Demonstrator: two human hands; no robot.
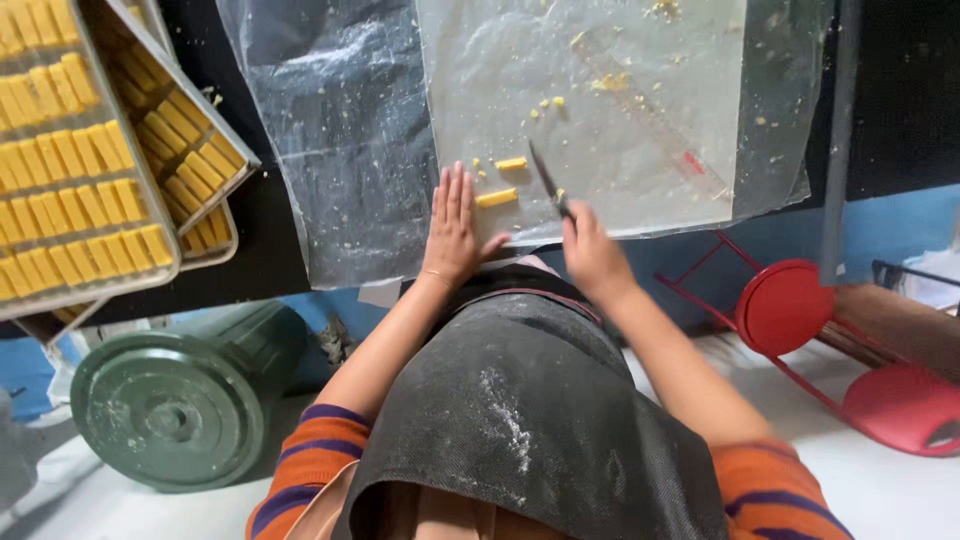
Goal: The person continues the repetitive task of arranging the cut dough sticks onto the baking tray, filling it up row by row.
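At frame centre, a knife [545, 178] is gripped in the right hand [592, 252], while a left-to-right yellow dough stick [497, 198] is bordered by the flat left hand's [455, 232] joined fingers.

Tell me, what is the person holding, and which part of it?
The right hand holds a knife by its handle end, blade pointing away. The left hand holds nothing; it lies flat on the plastic sheet beside a yellow dough stick.

The left hand [455, 228] lies flat on the clear plastic sheet [600, 110], just beside 2 yellow dough sticks [497, 197]. The right hand [592, 250] grips a knife [547, 180], blade angled near them. Trays [75, 150] of cut sticks sit left.
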